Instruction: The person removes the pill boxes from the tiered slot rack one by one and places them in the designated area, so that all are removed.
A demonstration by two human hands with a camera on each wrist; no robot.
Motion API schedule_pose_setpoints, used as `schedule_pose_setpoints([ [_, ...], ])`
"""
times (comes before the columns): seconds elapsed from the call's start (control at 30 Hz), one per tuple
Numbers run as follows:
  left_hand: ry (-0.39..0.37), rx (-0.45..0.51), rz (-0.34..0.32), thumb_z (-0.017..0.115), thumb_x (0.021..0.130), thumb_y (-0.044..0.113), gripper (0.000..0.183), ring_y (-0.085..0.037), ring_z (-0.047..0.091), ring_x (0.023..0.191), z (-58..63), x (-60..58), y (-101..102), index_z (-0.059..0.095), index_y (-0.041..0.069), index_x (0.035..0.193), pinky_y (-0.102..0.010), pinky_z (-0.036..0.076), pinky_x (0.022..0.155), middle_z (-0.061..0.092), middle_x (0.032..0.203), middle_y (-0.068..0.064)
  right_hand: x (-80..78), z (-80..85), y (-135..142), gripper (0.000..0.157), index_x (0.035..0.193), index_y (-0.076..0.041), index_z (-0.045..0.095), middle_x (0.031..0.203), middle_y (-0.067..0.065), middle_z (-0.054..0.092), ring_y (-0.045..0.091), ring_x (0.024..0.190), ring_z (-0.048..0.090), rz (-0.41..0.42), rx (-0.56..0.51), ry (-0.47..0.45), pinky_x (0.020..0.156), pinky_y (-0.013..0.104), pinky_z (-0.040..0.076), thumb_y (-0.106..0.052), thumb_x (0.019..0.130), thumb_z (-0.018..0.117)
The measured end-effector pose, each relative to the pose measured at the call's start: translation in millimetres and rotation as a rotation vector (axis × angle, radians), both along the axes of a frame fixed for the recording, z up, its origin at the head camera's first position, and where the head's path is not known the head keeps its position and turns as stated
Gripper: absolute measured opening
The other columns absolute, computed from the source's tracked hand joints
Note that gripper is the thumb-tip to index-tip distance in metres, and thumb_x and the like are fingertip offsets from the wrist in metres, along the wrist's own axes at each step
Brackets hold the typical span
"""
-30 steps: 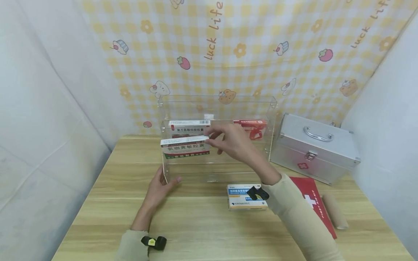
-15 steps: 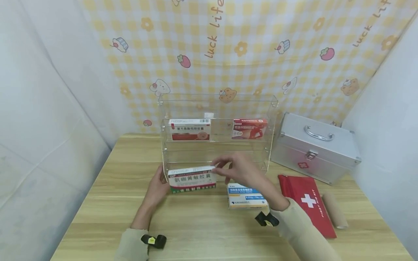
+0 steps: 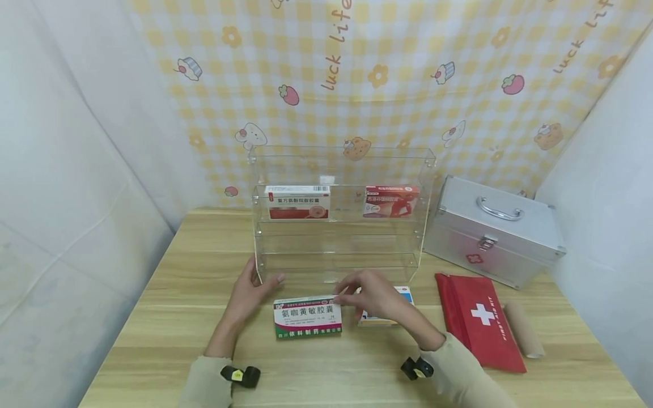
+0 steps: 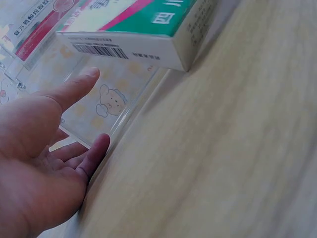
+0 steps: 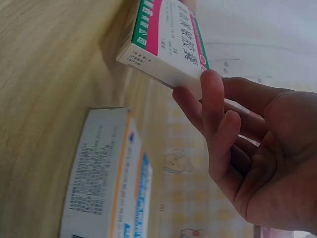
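Observation:
My right hand (image 3: 374,294) pinches the upper right corner of a white, green and magenta medicine box (image 3: 308,319), low over the table in front of the rack. In the right wrist view this box (image 5: 168,44) tilts, with my fingertips at its end. At the lower left corner of a clear acrylic display rack (image 3: 336,243), my left hand (image 3: 250,292) holds the side, thumb in front and fingers partly hidden behind the panel. Partly covered by my right hand, a blue and white medicine box (image 3: 377,322) lies on the table; the right wrist view shows its printed side (image 5: 96,173).
On one rack shelf stand a white and red medicine box (image 3: 299,204) and a red medicine box (image 3: 391,202). To the right are a silver first aid case (image 3: 495,238), a red first aid pouch (image 3: 479,323) and a tan roll (image 3: 524,330). A checked curtain (image 3: 377,113) hangs behind.
My right hand has brought the green and magenta box down from in front of the rack's shelves, slightly right and toward me. My left hand has stayed at the rack's corner.

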State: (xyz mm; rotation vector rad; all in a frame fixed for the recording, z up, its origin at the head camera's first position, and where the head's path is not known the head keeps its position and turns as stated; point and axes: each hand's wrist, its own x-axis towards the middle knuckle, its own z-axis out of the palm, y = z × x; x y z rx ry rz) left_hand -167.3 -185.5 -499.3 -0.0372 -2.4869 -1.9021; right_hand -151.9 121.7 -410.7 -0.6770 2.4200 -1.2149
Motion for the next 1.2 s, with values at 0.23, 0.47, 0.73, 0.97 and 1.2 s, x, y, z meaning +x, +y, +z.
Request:
schedule_pose_setpoints([
  [0.23,-0.024,-0.014,0.008,0.075,0.085,0.044,0.090,-0.032,0.023,0.144,-0.5,-0.4,0,0.020,0.035,0.156,-0.052,0.023,0.115,0.025,0.159,-0.009,-9.0,-14.1,-3,0.013,0.102,-0.011,0.075,0.083,0.008,0.071,0.024,0.047,0.064,-0.050,0.022,0.027,0.038,0.027,0.048,-0.019,0.094,0.069],
  [0.47,-0.042,-0.010,0.004,0.074,0.086,0.043,0.090,-0.033,0.019,0.145,1.8,-0.6,1,0.018,0.034,0.156,-0.052,0.021,0.115,0.020,0.160,-0.009,-20.2,-26.3,-12,0.017,0.104,-0.007,0.076,0.079,0.001,0.070,0.018,0.046,0.062,-0.108,0.094,0.105,0.042,0.025,0.047,-0.018,0.095,0.067],
  [0.73,-0.046,0.019,-0.013,0.074,0.088,0.037,0.090,-0.033,0.023,0.144,14.8,3.3,4,0.018,0.027,0.158,-0.050,0.023,0.115,0.023,0.159,-0.011,-23.6,-34.4,-19,0.013,0.102,-0.004,0.076,0.081,0.006,0.070,0.016,0.044,0.062,-0.118,0.128,0.146,0.041,0.027,0.051,-0.009,0.094,0.067],
  [0.97,-0.026,0.016,0.001,0.075,0.085,0.044,0.089,-0.030,0.028,0.142,2.7,-0.5,3,0.021,0.035,0.155,-0.050,0.026,0.114,0.030,0.157,-0.007,-24.3,-37.8,-20,0.012,0.101,-0.004,0.076,0.082,0.006,0.071,0.014,0.044,0.061,-0.118,0.131,0.156,0.040,0.025,0.050,-0.008,0.094,0.067],
  [1.2,-0.031,0.014,0.007,0.075,0.086,0.041,0.088,-0.030,0.028,0.143,1.9,-0.1,2,0.021,0.038,0.155,-0.050,0.025,0.114,0.029,0.157,-0.007,-23.2,-38.5,-22,0.012,0.101,-0.005,0.076,0.080,0.004,0.070,0.013,0.043,0.061,-0.125,0.153,0.161,0.039,0.024,0.049,-0.010,0.094,0.067],
])
